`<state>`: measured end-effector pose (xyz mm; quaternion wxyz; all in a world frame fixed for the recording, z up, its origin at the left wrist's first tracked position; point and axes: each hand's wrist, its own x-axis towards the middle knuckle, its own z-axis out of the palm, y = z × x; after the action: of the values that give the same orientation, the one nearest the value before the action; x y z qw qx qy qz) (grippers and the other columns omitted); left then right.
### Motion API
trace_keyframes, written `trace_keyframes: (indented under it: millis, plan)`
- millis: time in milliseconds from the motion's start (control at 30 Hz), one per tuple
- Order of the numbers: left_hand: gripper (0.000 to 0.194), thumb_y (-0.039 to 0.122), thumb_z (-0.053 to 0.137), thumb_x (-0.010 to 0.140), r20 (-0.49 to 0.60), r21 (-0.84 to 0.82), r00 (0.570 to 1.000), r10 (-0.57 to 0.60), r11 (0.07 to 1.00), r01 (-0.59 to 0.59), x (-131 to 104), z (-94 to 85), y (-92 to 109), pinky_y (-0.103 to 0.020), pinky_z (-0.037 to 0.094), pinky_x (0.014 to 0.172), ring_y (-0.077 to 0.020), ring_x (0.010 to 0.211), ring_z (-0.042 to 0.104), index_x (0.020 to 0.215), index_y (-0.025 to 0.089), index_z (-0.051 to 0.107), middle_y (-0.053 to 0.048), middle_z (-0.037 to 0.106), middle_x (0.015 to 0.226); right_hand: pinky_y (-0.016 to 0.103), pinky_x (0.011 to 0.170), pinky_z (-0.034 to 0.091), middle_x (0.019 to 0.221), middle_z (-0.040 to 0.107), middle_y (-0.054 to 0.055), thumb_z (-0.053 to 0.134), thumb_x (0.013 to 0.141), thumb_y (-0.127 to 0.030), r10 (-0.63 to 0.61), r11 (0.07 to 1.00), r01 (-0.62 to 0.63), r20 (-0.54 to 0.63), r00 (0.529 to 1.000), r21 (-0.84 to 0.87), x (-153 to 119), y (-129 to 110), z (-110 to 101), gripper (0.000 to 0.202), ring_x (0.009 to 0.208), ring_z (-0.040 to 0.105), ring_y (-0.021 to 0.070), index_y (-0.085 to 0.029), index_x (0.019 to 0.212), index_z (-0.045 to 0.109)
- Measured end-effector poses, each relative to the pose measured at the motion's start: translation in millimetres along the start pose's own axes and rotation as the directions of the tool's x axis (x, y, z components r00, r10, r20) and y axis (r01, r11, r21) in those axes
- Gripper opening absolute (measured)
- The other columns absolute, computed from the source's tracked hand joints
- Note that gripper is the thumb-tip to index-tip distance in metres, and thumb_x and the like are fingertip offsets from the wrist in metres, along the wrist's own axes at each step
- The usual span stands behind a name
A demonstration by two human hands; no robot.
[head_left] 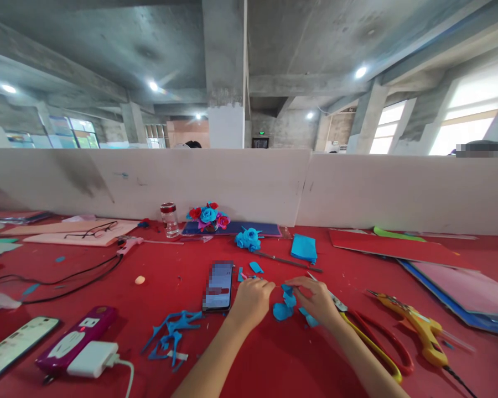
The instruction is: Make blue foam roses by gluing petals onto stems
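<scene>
My left hand (252, 297) is over the red table, right of a smartphone, with its fingers curled together; whatever lies between them is hidden. Close by, my right hand (316, 298) has its fingertips closed at the edge of a blue paper piece (289, 296). Under and beside the hands lie a rounded blue paper petal (282, 312) and another blue scrap (309, 317). Just above the left hand is a small blue paper piece (256, 267). Scissors with red and yellow handles (373, 345) lie beside my right forearm.
The smartphone (218, 286) lies left of my hands, near blue paper offcuts (174, 331). Behind are blue paper flowers (248, 239), stacked blue squares (304, 247), a flower arrangement (209, 215) and a glass jar (170, 221). A yellow glue gun (423, 329) and a purple power strip (77, 340) flank the area.
</scene>
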<state>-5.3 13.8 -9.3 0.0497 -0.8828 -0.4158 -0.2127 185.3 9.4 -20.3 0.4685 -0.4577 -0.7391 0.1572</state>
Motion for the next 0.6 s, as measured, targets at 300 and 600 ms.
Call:
trace_keyframes:
  millis: [300, 600]
  plan:
    - [0.028, 0.010, 0.040, 0.083, 0.004, -0.002, 1.000, -0.010, 1.000, 0.010, -0.2, -1.8, 0.6, -0.029, 0.045, 0.074, -0.0187, 0.084, 0.061, 0.098, 0.019, 0.062, -0.006, 0.068, 0.086, 0.035, 0.075, 0.050, 0.086, 0.070, 0.005, 0.048, 0.074, -0.019, -0.050, 0.996, 0.052, 0.028, 0.998, -0.073, -1.3, 1.9, 0.8, 0.024, 0.081, 0.064, 0.0213, -0.024, 0.083, 0.070]
    - [0.028, 0.009, 0.041, 0.082, -0.022, -0.020, 1.000, -0.002, 1.000, 0.002, -0.4, -0.4, -0.2, -0.030, 0.045, 0.074, -0.0191, 0.082, 0.062, 0.098, 0.018, 0.062, -0.005, 0.068, 0.085, 0.034, 0.076, 0.050, 0.088, 0.069, 0.006, 0.047, 0.076, -0.018, -0.104, 0.988, 0.108, 0.043, 0.994, -0.106, -2.6, 4.5, 0.4, 0.024, 0.084, 0.063, 0.0211, -0.024, 0.086, 0.069]
